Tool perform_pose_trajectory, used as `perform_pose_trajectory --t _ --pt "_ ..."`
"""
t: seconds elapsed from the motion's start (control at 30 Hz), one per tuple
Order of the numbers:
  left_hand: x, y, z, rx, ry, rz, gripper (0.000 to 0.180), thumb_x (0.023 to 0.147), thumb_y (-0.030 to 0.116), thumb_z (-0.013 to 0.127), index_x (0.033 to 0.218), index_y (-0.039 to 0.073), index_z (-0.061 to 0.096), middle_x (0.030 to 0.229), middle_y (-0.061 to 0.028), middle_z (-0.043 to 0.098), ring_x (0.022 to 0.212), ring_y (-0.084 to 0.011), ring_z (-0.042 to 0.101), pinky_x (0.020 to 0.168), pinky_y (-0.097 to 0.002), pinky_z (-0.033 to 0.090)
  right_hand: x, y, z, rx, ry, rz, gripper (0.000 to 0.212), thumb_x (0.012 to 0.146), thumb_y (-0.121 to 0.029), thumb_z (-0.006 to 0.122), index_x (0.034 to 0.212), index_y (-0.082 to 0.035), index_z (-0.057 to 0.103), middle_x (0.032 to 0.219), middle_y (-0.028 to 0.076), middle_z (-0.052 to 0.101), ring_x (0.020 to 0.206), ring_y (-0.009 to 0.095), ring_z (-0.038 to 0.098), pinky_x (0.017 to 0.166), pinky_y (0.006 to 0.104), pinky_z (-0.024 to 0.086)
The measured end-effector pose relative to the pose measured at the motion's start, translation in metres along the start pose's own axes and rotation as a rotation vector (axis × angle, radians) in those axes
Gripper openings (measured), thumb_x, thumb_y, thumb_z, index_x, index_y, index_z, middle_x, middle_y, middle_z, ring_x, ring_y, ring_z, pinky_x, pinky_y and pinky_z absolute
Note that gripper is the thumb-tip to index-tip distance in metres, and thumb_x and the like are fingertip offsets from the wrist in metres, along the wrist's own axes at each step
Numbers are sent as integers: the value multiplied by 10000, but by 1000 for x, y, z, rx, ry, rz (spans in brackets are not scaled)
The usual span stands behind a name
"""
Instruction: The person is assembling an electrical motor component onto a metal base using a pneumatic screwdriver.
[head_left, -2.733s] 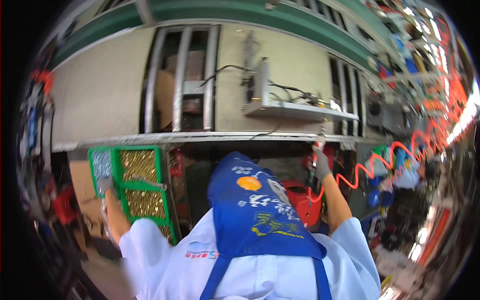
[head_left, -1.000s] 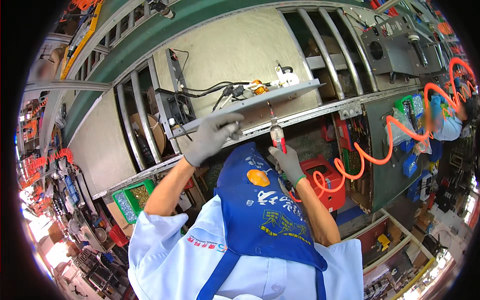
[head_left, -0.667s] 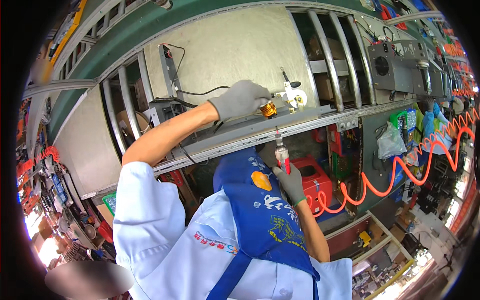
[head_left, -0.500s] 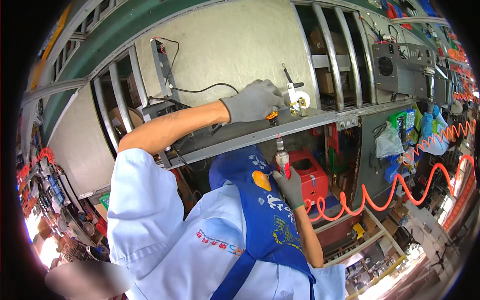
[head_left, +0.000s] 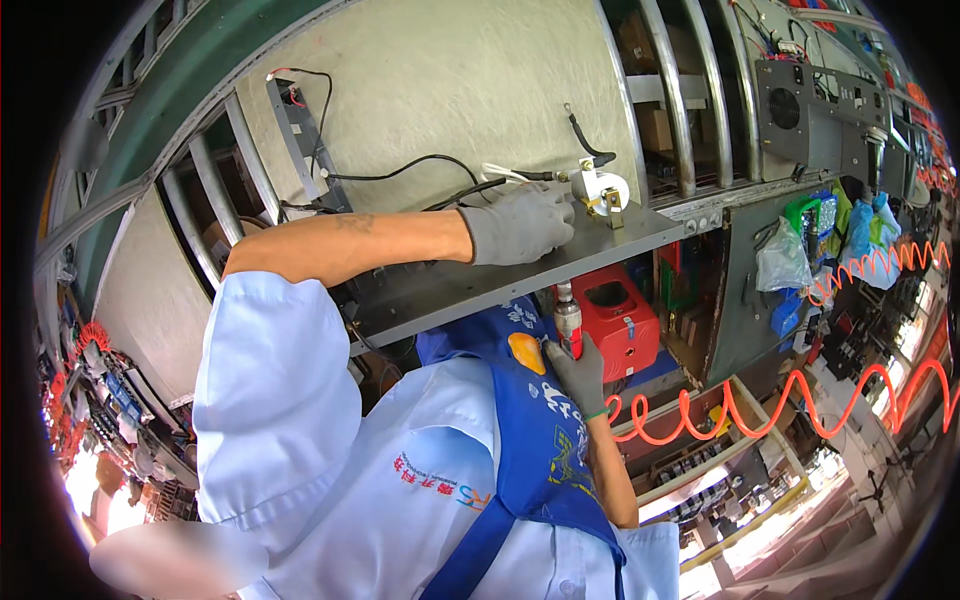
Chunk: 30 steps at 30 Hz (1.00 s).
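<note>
My left hand (head_left: 522, 226), in a grey glove, reaches across a dark grey metal panel (head_left: 610, 246) with a raised front edge. Its fingers are curled down against the panel, and whatever they grip is hidden beneath them. Just right of its fingertips stands a white round component (head_left: 606, 188) with a brass-coloured bracket (head_left: 614, 214). My right hand (head_left: 578, 376), also gloved, is wrapped round a red and silver air tool (head_left: 568, 322). The tool points up toward the panel's front edge, below it and in front of my apron.
A black cable (head_left: 400, 166) runs over the pale bench board (head_left: 470, 90) to a narrow metal bracket (head_left: 296, 135). Metal rollers (head_left: 668, 100) flank the board. A red case (head_left: 622, 335) sits below the panel. An orange coiled hose (head_left: 740, 420) stretches off to the right.
The panel's front edge now sits lower and tilts more. The orange-wound part formerly visible under my left hand is hidden now. White wires show beside that hand. My right hand still holds the air tool.
</note>
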<state>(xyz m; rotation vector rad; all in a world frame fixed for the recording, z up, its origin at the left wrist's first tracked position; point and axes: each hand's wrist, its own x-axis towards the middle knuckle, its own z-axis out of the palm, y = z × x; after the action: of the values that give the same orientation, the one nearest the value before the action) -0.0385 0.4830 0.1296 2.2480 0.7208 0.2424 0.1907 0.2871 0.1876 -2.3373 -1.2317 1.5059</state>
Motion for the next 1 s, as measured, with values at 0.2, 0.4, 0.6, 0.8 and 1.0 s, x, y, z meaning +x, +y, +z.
perform_pose_trajectory --t 0.2,0.4,0.6,0.8,1.0 --pt "-2 -8 11 -11 -7 28 161 846 135 655 977 48 688 1166 -77 635 1150 -280 565 976 -428 474 0 -6 0 -57 -12 48 330 829 -251 788 982 3 643 836 64 673 769 115 605 723 301 500" --pt "-1 -15 18 -83 -6 76 164 829 87 635 974 18 671 1180 -127 630 1136 -307 574 994 -402 468 3 5 1 11 -7 42 334 817 -249 791 988 -2 645 830 73 675 769 121 615 722 312 504" --pt "0 -13 13 -42 -20 108 173 809 58 634 970 5 669 1175 -139 638 1144 -314 584 999 -409 472 18 28 -6 -85 37 -68 372 788 -262 807 1009 -14 640 897 135 680 773 235 669 720 366 524" --pt "-3 -9 15 -56 132 95 157 760 41 636 906 0 679 1015 -161 674 1031 -330 634 920 -414 509 51 22 -38 -596 238 -410 437 744 -335 827 981 -54 590 965 169 600 806 425 642 661 497 532" --pt "2 -12 12 -92 -17 74 143 794 9 622 932 -4 660 1115 -144 647 1079 -329 600 954 -414 487 67 37 -47 -562 131 -445 452 745 -362 831 967 -60 579 952 168 592 812 424 641 635 504 519"
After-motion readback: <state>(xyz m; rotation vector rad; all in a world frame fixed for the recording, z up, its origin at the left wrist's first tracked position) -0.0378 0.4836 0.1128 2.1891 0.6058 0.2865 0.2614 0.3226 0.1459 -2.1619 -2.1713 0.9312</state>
